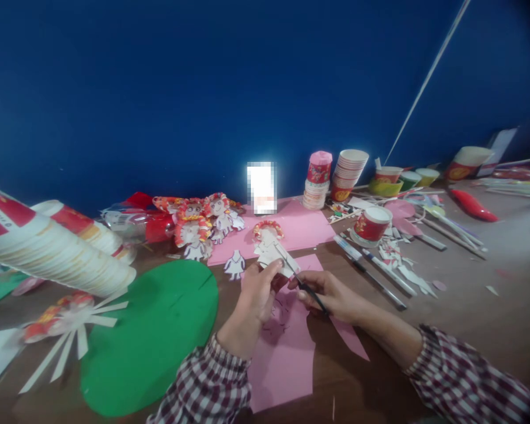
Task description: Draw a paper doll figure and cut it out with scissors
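Observation:
My left hand (260, 288) is closed on a white piece of paper (271, 252), thumb on top. In my right hand (331, 294) are scissors (311, 291) with dark handles, their blades lying across the paper. Whether the blades are apart is too blurred to tell. Just beyond the paper lies a ring-shaped red and yellow braided piece (268, 228). To the left rests a small paper doll body cutout (235, 265). Pink paper (287, 359) lies beneath both hands, with dark marks on it.
A green oval sheet (159, 330) and tilted stacked paper cups (75, 253) stand at left. Finished paper dolls (194, 227) gather behind. Upright cup stacks (351, 171), a red cup (371, 225), pens (380, 271), paper scraps (397, 259) and a red object (473, 206) spread to the right.

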Action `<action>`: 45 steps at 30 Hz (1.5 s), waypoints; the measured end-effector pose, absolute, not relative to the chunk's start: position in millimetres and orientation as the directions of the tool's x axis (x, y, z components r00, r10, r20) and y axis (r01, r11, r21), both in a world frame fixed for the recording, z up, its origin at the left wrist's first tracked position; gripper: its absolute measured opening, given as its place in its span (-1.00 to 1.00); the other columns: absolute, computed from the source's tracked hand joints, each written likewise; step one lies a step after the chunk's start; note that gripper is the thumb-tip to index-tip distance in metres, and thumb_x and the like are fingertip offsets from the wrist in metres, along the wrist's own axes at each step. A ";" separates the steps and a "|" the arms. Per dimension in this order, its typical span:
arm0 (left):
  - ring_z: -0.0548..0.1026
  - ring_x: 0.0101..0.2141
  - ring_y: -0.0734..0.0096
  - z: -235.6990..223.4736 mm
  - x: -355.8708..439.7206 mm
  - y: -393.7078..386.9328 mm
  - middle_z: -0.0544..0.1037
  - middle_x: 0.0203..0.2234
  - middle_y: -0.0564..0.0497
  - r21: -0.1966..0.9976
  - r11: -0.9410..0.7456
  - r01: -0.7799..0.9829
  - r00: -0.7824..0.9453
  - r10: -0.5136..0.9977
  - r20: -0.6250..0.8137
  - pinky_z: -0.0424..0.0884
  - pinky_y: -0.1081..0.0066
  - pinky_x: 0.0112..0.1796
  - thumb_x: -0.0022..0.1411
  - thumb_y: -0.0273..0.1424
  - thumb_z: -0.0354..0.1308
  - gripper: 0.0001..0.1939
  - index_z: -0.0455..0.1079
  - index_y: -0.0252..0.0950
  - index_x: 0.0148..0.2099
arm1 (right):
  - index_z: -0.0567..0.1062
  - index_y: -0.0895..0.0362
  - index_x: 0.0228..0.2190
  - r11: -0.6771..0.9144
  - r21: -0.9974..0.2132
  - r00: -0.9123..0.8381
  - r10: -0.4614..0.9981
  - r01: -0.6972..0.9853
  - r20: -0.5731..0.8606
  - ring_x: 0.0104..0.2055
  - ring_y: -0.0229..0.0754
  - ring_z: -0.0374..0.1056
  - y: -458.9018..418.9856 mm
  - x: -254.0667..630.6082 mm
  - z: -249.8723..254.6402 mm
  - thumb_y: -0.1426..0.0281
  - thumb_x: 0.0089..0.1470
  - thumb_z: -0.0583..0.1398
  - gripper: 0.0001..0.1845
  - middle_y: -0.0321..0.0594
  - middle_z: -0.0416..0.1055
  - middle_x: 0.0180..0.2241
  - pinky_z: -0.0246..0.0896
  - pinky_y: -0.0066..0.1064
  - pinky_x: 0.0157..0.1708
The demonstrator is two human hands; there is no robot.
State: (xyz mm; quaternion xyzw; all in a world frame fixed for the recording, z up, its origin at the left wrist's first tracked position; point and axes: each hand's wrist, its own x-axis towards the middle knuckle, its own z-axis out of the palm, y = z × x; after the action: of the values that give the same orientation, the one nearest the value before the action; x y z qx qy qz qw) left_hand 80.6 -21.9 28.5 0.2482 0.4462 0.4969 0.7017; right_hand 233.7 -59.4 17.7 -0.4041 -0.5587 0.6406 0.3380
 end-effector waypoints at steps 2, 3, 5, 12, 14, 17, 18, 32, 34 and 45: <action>0.37 -0.59 0.57 27.6 81.1 -21.9 0.44 -0.61 0.10 0.773 0.391 -0.500 0.139 0.917 -0.375 0.31 0.53 -0.53 -0.15 -0.47 0.29 -0.81 0.37 -0.36 -0.42 | 0.38 0.23 -0.27 -0.190 -0.981 -0.446 0.881 -0.035 -0.155 -0.66 -0.45 0.04 -59.8 232.6 17.1 0.08 -0.06 0.24 -0.52 -0.43 0.17 -0.63 -0.05 -0.60 -0.70; 0.36 -0.60 0.58 26.7 81.2 -21.7 0.43 -0.62 0.10 0.761 0.403 -0.508 0.155 0.912 -0.380 0.30 0.54 -0.54 -0.15 -0.48 0.29 -0.83 0.37 -0.37 -0.44 | 0.37 0.22 -0.27 -0.215 -0.975 -0.448 0.878 -0.055 -0.168 -0.67 -0.45 0.05 -60.0 232.5 17.1 0.06 -0.07 0.24 -0.51 -0.42 0.18 -0.62 -0.05 -0.60 -0.71; 0.36 -0.62 0.58 25.0 81.3 -20.7 0.42 -0.64 0.10 0.733 0.438 -0.520 0.187 0.896 -0.403 0.30 0.54 -0.55 -0.15 -0.48 0.28 -0.85 0.37 -0.37 -0.46 | 0.37 0.21 -0.26 -0.253 -0.965 -0.454 0.870 -0.077 -0.191 -0.68 -0.45 0.07 -60.2 233.3 17.6 0.04 -0.07 0.23 -0.49 -0.40 0.22 -0.61 -0.07 -0.62 -0.73; 0.36 -0.64 0.55 24.8 82.4 -19.7 0.40 -0.68 0.07 0.667 0.510 -0.544 0.240 0.856 -0.459 0.34 0.51 -0.54 -0.16 -0.50 0.24 -0.87 0.34 -0.38 -0.50 | 0.38 0.22 -0.27 -0.249 -0.967 -0.498 0.846 -0.051 -0.191 -0.66 -0.44 0.13 -58.7 237.1 20.6 0.04 -0.03 0.20 -0.51 -0.36 0.25 -0.57 -0.06 -0.64 -0.73; 0.36 -0.64 0.55 25.3 83.2 -21.0 0.40 -0.68 0.08 0.683 0.484 -0.547 0.227 0.871 -0.435 0.35 0.51 -0.54 -0.16 -0.49 0.25 -0.86 0.34 -0.38 -0.49 | 0.38 0.21 -0.28 -0.253 -0.966 -0.490 0.849 -0.048 -0.198 -0.67 -0.45 0.12 -58.4 236.3 20.1 0.05 -0.05 0.22 -0.52 -0.37 0.25 -0.58 -0.06 -0.64 -0.73; 0.36 -0.63 0.56 26.4 84.8 -23.1 0.40 -0.67 0.09 0.712 0.446 -0.543 0.177 0.889 -0.423 0.34 0.51 -0.53 -0.17 -0.50 0.26 -0.84 0.34 -0.37 -0.48 | 0.37 0.20 -0.29 -0.252 -0.965 -0.473 0.860 -0.068 -0.191 -0.68 -0.44 0.11 -58.2 234.6 18.2 0.06 -0.06 0.23 -0.53 -0.39 0.24 -0.60 -0.05 -0.62 -0.74; 0.36 -0.63 0.56 27.0 85.4 -23.7 0.40 -0.67 0.09 0.722 0.436 -0.537 0.163 0.893 -0.419 0.34 0.51 -0.52 -0.17 -0.49 0.27 -0.84 0.34 -0.37 -0.48 | 0.37 0.20 -0.30 -0.248 -0.966 -0.468 0.864 -0.073 -0.186 -0.69 -0.44 0.11 -58.1 234.2 17.3 0.06 -0.06 0.23 -0.54 -0.39 0.24 -0.60 -0.04 -0.62 -0.74; 0.32 -0.64 0.59 27.7 89.6 -27.8 0.40 -0.64 0.11 0.789 0.362 -0.497 0.129 0.930 -0.345 0.28 0.51 -0.53 -0.10 -0.41 0.26 -0.82 0.33 -0.35 -0.43 | 0.38 0.21 -0.30 -0.193 -0.979 -0.409 0.900 -0.065 -0.150 -0.71 -0.46 0.04 -60.0 231.6 12.6 0.09 -0.01 0.22 -0.57 -0.45 0.15 -0.66 -0.04 -0.62 -0.76; 0.33 -0.65 0.59 27.2 90.0 -28.1 0.41 -0.63 0.10 0.789 0.361 -0.496 0.126 0.930 -0.346 0.28 0.51 -0.54 -0.08 -0.40 0.26 -0.82 0.33 -0.35 -0.41 | 0.38 0.21 -0.29 -0.196 -0.978 -0.403 0.902 -0.065 -0.154 -0.72 -0.45 0.04 -60.1 231.2 13.4 0.10 -0.02 0.22 -0.57 -0.45 0.15 -0.66 -0.04 -0.62 -0.76; 0.36 -0.63 0.58 26.6 93.3 -30.5 0.44 -0.57 0.10 0.781 0.335 -0.528 0.091 0.936 -0.340 0.33 0.50 -0.51 -0.06 -0.41 0.27 -0.76 0.31 -0.34 -0.32 | 0.38 0.22 -0.28 -0.168 -0.981 -0.400 0.909 -0.095 -0.117 -0.70 -0.46 0.03 -60.2 231.1 9.5 0.13 0.02 0.20 -0.61 -0.44 0.16 -0.65 -0.06 -0.63 -0.74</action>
State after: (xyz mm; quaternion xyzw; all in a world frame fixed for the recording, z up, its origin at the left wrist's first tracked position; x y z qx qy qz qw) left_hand 93.3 -30.5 26.6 0.2406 0.4241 0.5242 0.6982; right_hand 231.1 -60.2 9.5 -0.3919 -0.5192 0.6562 0.3826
